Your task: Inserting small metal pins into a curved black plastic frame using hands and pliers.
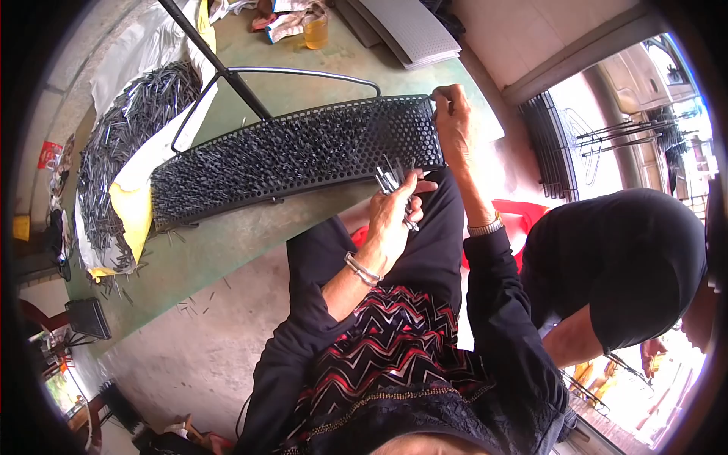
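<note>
A long, curved black perforated metal panel (303, 150) lies across the table, fixed to a dark pole with a bent rod brace. Short dark strips fill most of its holes; toward the right end the holes are bare. Closed around the panel's right end is my right hand (453, 117), its fingers curled at the upper corner. My left hand (390, 212) is held just below the panel's lower edge, closed on a small bunch of shiny dark strips (388, 179) that stick up past the fingers. To the left, a white and yellow sack (136, 205) lies open, heaped with loose strips (140, 114).
The green tabletop (182, 258) has stray strips near its edge. Beyond the panel are a glass of amber liquid (315, 32), some cloth gloves (284, 26) and stacked grey perforated sheets (406, 30). A person in dark clothes (614, 265) sits close on my right, by a red chair (516, 226).
</note>
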Tool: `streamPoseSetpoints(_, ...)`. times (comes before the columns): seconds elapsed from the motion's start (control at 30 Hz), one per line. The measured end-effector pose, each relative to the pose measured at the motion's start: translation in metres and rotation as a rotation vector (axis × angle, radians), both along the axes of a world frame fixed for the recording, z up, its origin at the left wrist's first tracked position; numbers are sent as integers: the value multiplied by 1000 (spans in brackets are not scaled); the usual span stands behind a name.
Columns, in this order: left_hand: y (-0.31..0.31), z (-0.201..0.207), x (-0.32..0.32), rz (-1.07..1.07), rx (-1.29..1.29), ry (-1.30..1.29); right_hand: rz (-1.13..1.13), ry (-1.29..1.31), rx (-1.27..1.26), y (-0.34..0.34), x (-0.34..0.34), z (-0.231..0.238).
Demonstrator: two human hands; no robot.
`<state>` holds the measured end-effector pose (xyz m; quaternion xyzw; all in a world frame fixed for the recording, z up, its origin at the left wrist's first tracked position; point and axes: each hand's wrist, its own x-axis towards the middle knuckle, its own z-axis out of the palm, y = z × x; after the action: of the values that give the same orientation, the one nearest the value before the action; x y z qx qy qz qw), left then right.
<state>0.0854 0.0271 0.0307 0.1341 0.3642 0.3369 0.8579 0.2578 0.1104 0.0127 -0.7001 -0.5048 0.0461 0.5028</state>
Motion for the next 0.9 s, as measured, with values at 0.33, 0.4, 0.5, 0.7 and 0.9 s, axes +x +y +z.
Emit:
streamPoseSetpoints(0.33, 2, 3, 1, 14, -8, -5, 18, -179, -107, -8, 1, -8)
streamPoseSetpoints(0.4, 2, -1, -5, 69, 32, 1, 229, -37, -370, -28, -3, 18)
streamPoseSetpoints(0.5, 3, -4, -5, 40, 48, 40, 418, 68, -585, -61, -12, 42)
streamPoseSetpoints(0.7, 1, 0, 1, 46, -10, 43, 487, 396, -499, -69, -8, 33)
streamPoseSetpoints(0.9, 2, -6, -3, -44, 43, 95, 38, 123, -63, -35, -4, 41)
